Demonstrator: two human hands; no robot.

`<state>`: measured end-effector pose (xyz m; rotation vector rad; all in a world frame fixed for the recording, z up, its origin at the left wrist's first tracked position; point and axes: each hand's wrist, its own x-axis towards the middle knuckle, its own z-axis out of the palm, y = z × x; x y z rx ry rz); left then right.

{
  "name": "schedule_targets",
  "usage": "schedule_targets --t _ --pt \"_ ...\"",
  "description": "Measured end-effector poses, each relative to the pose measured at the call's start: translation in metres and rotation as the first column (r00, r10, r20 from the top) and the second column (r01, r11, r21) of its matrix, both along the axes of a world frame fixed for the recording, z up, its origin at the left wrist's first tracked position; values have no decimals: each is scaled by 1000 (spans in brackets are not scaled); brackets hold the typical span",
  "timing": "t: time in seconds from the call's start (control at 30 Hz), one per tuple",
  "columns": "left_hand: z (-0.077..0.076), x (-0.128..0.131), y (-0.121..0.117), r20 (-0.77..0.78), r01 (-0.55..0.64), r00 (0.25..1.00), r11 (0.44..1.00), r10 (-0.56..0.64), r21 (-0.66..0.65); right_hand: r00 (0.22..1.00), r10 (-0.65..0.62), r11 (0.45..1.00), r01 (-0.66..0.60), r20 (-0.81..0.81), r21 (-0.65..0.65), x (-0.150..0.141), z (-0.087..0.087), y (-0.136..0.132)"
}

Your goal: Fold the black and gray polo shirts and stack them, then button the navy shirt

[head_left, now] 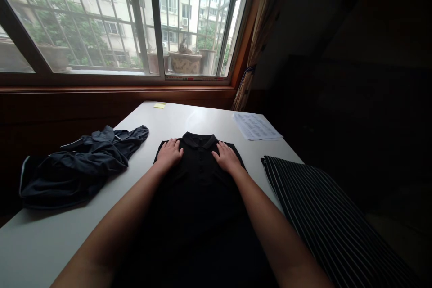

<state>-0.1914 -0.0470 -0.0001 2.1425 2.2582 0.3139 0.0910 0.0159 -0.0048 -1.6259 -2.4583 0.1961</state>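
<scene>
A black polo shirt (200, 189) lies front side up on the white table (189, 119), its collar at the far end and its button placket in the middle. On its left shoulder area rests my left hand (169, 153), flat, fingers pointing away from me. My right hand (227, 156) lies the same way on the opposite shoulder area, thumb turned inward. Both hands press on the cloth without gripping it. The sleeves are not visible beyond the shoulders, and the shirt's lower part fades into dark shadow between my forearms.
To the left lies a crumpled dark navy garment (84, 162) with light piping. A black-and-white striped cloth (324, 202) covers the table's right side. Printed sheets (257, 126) and a yellow sticky note (159, 105) are near the far edge, below a barred window (111, 22).
</scene>
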Motion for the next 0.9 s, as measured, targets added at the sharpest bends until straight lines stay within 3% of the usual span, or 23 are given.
schedule_targets --t 0.3,0.57,0.9 --pt "10 17 6 -15 73 997 997 -74 -27 1000 -11 1000 11 -16 28 -1 1 -4" --pt "8 17 29 16 -24 1000 993 26 -118 1000 -15 1000 15 -4 19 -1 3 -5" --pt "5 8 35 -2 -70 998 986 70 -153 999 -32 999 32 27 -15 -2 5 -8"
